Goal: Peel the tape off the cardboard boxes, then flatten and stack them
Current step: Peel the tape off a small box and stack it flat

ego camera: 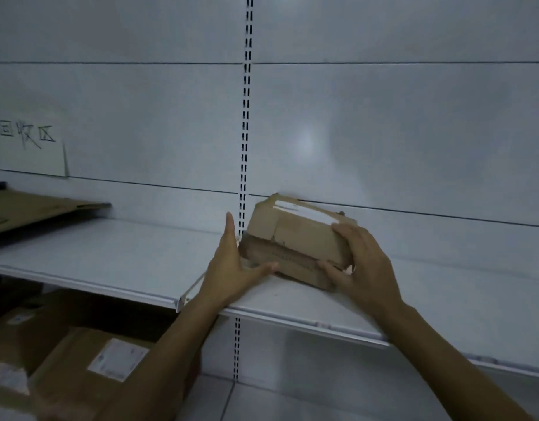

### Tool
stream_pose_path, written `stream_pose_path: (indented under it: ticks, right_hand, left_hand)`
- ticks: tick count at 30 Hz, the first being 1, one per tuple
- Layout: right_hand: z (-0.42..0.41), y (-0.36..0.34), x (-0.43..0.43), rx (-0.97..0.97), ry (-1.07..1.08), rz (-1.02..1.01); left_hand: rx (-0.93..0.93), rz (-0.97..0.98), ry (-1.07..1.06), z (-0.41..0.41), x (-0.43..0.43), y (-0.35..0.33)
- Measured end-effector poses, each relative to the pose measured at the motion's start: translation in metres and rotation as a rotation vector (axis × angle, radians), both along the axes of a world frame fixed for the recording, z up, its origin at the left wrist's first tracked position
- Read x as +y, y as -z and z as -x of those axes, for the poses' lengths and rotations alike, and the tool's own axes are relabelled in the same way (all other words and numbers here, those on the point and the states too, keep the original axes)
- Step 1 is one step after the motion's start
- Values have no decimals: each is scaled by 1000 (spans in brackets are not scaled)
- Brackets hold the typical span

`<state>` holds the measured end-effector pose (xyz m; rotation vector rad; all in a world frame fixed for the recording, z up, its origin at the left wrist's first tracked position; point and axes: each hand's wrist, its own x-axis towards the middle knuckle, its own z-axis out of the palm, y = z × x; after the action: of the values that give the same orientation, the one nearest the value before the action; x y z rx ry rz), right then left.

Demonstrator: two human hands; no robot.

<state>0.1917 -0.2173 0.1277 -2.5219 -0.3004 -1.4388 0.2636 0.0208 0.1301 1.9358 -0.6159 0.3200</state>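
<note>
A small brown cardboard box (295, 235) with a white label on top lies tilted on the white metal shelf (125, 256), against the back panel. My left hand (231, 268) lies flat against its left end, fingers straight, thumb reaching under its front edge. My right hand (362, 262) grips the box's right end, fingers curled over the top corner and thumb on the front face. A flattened sheet of cardboard (28, 208) lies at the shelf's far left.
A paper sign with handwritten characters (26, 141) hangs on the back panel above the flattened cardboard. Below the shelf at lower left stand larger sealed cardboard boxes (80, 366) with white labels. A slotted upright (245, 117) runs down the middle of the panel.
</note>
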Motion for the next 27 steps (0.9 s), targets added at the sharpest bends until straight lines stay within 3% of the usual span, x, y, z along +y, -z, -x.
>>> stream_pose_path:
  ticks: [2, 5, 10, 12, 17, 23, 27]
  right_hand:
    - [0, 0, -4, -55, -58, -179]
    - [-1, 0, 2, -131, -160, -414]
    - [0, 1, 7, -94, -244, -608]
    - [1, 4, 8, -72, -249, -564]
    - [-1, 10, 14, -61, -233, -311]
    - [-3, 14, 14, -96, -174, -50]
    - [-3, 11, 12, -131, -186, -156]
  left_hand:
    - [86, -13, 32, -7, -3, 9]
    - [3, -6, 41, -8, -4, 9]
    - [-81, 231, -3, 1, 0, 4]
    - [-142, 264, -114, -2, 3, 8]
    - [-304, 55, -425, 2, -8, -3]
    - [-166, -39, -559, -7, -42, -45]
    - [-420, -267, -649, -22, -37, -56]
